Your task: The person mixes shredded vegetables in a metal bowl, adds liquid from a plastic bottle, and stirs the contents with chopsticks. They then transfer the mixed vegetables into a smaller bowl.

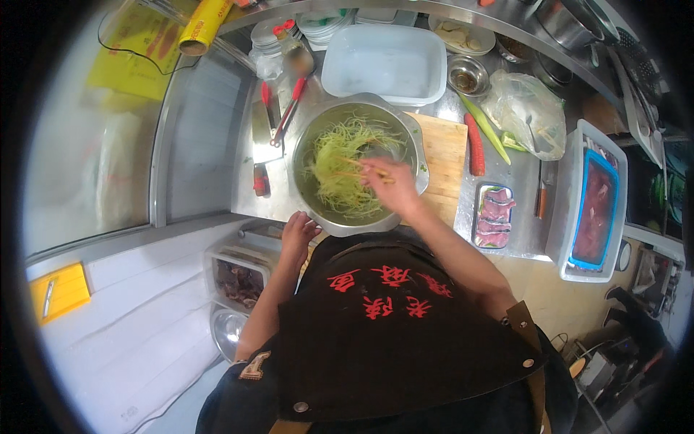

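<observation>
A wide stainless steel basin (358,226) stands before me at the front of the counter, partly over a wooden cutting board (445,157). In it lies a heap of pale green vegetable shreds (347,146), with a few orange bits among them. My right hand (391,184) grips a pair of wooden chopsticks (352,174) over the basin, their tips in the shreds. At the basin's near left rim is my left hand (299,232), fingers curled against the edge; how firmly it grips does not show.
Behind the basin sits a translucent plastic tub (384,65). Left are a cleaver (262,125) and red-handled tongs (290,111). To the right lie a red sausage-shaped item (474,144), a long green vegetable strip (485,127), a tray of sliced fish (494,216) and a knife (542,195).
</observation>
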Action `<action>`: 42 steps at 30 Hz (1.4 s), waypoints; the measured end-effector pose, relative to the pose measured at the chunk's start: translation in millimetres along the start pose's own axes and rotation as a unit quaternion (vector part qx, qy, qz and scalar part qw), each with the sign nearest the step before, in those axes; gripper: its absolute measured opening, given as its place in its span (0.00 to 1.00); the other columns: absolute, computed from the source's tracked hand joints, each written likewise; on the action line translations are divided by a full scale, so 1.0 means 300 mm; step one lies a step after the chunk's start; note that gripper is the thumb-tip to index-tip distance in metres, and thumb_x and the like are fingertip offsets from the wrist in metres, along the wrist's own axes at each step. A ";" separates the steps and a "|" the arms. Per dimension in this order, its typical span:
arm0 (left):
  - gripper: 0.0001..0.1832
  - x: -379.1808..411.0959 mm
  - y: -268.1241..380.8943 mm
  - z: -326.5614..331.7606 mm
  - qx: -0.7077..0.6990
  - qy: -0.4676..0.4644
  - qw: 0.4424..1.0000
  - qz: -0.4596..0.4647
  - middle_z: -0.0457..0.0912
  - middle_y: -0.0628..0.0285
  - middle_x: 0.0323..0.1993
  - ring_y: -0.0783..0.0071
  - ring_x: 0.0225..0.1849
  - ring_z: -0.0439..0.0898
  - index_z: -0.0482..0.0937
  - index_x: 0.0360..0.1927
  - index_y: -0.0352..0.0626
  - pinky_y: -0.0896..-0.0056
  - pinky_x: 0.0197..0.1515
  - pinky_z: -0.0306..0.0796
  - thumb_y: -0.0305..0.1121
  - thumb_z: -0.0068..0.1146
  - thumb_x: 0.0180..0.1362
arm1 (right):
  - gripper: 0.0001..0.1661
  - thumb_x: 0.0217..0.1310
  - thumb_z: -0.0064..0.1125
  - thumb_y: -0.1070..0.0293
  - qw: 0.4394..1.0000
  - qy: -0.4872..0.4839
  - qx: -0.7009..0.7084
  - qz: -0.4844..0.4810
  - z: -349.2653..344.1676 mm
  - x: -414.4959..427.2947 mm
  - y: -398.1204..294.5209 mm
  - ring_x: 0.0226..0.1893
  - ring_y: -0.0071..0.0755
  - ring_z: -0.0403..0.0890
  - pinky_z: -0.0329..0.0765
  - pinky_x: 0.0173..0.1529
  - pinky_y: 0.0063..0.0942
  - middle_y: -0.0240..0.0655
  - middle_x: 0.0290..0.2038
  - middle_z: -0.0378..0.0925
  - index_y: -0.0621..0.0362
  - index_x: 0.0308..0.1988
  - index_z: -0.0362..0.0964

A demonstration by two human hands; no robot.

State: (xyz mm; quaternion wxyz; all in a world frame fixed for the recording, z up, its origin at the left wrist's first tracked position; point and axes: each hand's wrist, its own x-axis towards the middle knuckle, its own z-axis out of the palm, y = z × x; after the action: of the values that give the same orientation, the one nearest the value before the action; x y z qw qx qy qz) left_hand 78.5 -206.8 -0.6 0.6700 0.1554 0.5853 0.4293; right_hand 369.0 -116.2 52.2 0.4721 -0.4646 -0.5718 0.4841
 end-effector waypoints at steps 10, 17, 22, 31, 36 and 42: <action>0.16 0.151 0.150 0.014 0.109 -0.043 0.993 0.012 0.78 0.61 0.43 0.71 0.44 0.79 0.70 0.53 0.37 0.67 0.45 0.75 0.36 0.50 0.66 | 0.13 0.65 0.54 0.73 0.980 0.164 -0.062 0.094 -0.154 0.043 0.036 0.35 0.32 0.85 0.82 0.39 0.25 0.46 0.41 0.82 0.67 0.47 0.78; 0.13 0.329 0.201 -0.119 0.143 -0.180 0.973 -0.002 0.79 0.64 0.40 0.75 0.41 0.78 0.72 0.51 0.41 0.70 0.42 0.75 0.36 0.47 0.68 | 0.11 0.62 0.57 0.74 0.962 0.043 -0.265 -0.041 0.253 0.084 -0.110 0.33 0.38 0.84 0.79 0.36 0.29 0.42 0.36 0.83 0.63 0.44 0.80; 0.09 0.318 0.268 -0.089 0.182 -0.200 0.962 -0.025 0.76 0.67 0.34 0.78 0.31 0.75 0.74 0.46 0.43 0.72 0.36 0.75 0.34 0.45 0.68 | 0.12 0.60 0.60 0.73 0.953 0.012 -0.301 -0.001 0.345 -0.032 -0.245 0.33 0.39 0.84 0.79 0.36 0.30 0.42 0.36 0.83 0.60 0.45 0.81; 0.06 0.348 0.266 -0.124 0.189 -0.229 0.954 -0.039 0.74 0.67 0.31 0.80 0.27 0.73 0.72 0.42 0.42 0.74 0.29 0.75 0.32 0.46 0.68 | 0.11 0.62 0.58 0.75 0.934 0.255 -0.236 0.083 0.135 -0.110 -0.169 0.31 0.35 0.85 0.80 0.38 0.31 0.44 0.35 0.83 0.64 0.43 0.80; 0.06 0.376 0.242 -0.125 0.171 -0.245 0.954 -0.033 0.74 0.68 0.29 0.81 0.27 0.72 0.73 0.40 0.42 0.75 0.29 0.74 0.32 0.46 0.68 | 0.12 0.64 0.54 0.76 0.914 0.228 -0.337 0.013 0.184 -0.056 0.053 0.31 0.33 0.84 0.80 0.37 0.29 0.43 0.32 0.81 0.66 0.47 0.77; 0.08 0.402 0.201 -0.165 0.219 -0.223 0.950 -0.013 0.74 0.66 0.30 0.78 0.30 0.75 0.71 0.42 0.42 0.70 0.33 0.74 0.35 0.45 0.68 | 0.14 0.62 0.57 0.77 0.950 0.045 -0.307 -0.008 0.349 -0.053 -0.124 0.32 0.35 0.84 0.80 0.37 0.30 0.40 0.35 0.82 0.63 0.48 0.78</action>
State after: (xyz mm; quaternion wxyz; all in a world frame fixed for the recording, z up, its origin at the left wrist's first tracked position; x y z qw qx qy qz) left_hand 2.8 -95.0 -49.4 0.7385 0.3828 0.5023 0.2363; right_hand 264.4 -147.7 78.8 0.3352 -0.6043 -0.6745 0.2598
